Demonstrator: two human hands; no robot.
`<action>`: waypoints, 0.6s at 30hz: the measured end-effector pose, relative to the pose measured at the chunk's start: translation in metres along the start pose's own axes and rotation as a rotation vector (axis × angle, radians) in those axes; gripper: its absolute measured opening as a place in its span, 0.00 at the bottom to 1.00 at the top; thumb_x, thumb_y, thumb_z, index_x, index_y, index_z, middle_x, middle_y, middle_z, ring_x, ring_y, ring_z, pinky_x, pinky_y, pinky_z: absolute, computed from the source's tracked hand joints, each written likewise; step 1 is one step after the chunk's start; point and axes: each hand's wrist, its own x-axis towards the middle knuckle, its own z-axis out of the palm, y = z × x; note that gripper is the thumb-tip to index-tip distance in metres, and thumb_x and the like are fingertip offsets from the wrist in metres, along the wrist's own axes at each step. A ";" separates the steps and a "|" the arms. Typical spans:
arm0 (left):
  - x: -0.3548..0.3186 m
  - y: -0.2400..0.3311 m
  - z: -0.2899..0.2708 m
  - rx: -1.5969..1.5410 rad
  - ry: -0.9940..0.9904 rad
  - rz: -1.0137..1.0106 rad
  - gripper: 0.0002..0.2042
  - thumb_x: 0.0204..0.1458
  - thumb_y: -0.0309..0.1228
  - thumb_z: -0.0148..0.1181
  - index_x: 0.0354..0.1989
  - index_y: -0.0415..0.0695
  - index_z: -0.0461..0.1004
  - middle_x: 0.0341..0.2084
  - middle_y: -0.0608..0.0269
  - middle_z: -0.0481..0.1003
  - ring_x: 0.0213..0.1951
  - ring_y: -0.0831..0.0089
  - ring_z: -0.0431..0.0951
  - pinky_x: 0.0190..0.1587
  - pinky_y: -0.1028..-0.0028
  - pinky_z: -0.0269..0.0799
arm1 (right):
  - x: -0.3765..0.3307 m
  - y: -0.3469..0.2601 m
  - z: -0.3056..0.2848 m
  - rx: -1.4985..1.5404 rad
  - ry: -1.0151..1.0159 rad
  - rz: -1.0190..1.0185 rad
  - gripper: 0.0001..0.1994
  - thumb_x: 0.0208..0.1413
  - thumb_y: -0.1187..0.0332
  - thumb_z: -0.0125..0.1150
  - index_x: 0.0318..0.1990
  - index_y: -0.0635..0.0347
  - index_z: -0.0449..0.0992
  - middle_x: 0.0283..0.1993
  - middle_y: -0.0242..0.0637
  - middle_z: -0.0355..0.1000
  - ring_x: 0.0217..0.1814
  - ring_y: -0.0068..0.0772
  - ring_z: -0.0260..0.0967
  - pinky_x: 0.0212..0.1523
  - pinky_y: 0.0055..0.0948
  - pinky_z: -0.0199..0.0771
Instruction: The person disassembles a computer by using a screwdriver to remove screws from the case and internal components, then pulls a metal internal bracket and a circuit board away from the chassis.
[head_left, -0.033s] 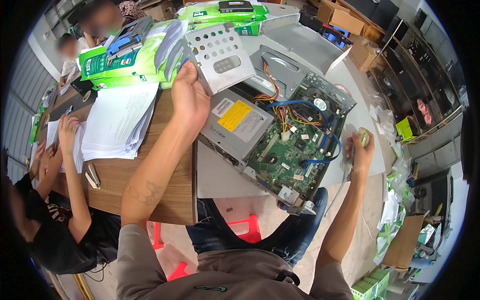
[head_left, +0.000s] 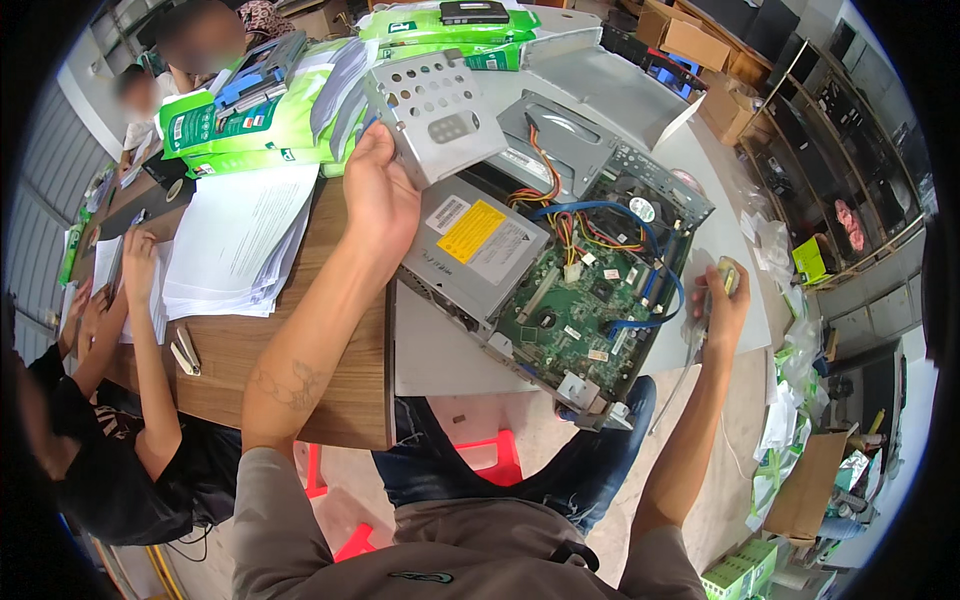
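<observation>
My left hand [head_left: 383, 190] is closed on the edge of a perforated metal drive cage [head_left: 462, 153], raised above the left side of an opened desktop computer case [head_left: 612, 388]. In the case are a grey optical drive [head_left: 478, 245] with a yellow label, a green motherboard [head_left: 575, 300], a fan [head_left: 625, 215] and coloured cables. To the right of the case, my right hand [head_left: 725, 300] is wrapped round the yellowish handle of a screwdriver [head_left: 672, 396]. Its long shaft points down toward my lap, apart from the case.
Green paper packs [head_left: 260, 120] with a blue-and-grey drive bracket [head_left: 262, 85] on top stand at the back left. A paper stack [head_left: 235, 245] and a stapler [head_left: 185, 352] lie on the wooden table. A co-worker's hand [head_left: 138, 262] is at far left. A loose metal cover [head_left: 610, 85] lies behind.
The drive cage in my left hand has tilted very slightly. At far left the co-worker's hand has shifted a little. My right hand and the screwdriver stay where they were.
</observation>
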 end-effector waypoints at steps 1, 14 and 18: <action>-0.003 0.001 0.006 -0.005 0.055 -0.001 0.15 0.71 0.29 0.38 0.61 0.41 0.67 0.59 0.60 0.74 0.61 0.66 0.74 0.66 0.61 0.69 | 0.000 0.001 0.000 -0.008 -0.001 -0.006 0.18 0.63 0.66 0.63 0.57 0.61 0.69 0.32 0.37 0.76 0.23 0.23 0.70 0.16 0.22 0.64; 0.007 -0.008 -0.009 -0.007 -0.023 -0.004 0.11 0.70 0.27 0.41 0.56 0.42 0.67 0.56 0.57 0.74 0.61 0.65 0.73 0.67 0.58 0.65 | -0.003 -0.012 -0.008 0.212 -0.086 -0.015 0.21 0.63 0.65 0.63 0.61 0.61 0.68 0.40 0.41 0.78 0.22 0.19 0.68 0.16 0.22 0.63; 0.002 -0.005 -0.004 0.023 -0.048 0.045 0.17 0.70 0.27 0.41 0.62 0.33 0.65 0.60 0.53 0.72 0.63 0.65 0.72 0.69 0.64 0.66 | -0.061 -0.068 -0.008 0.222 -0.270 -0.108 0.27 0.58 0.71 0.67 0.64 0.58 0.67 0.52 0.46 0.79 0.24 0.18 0.69 0.22 0.21 0.69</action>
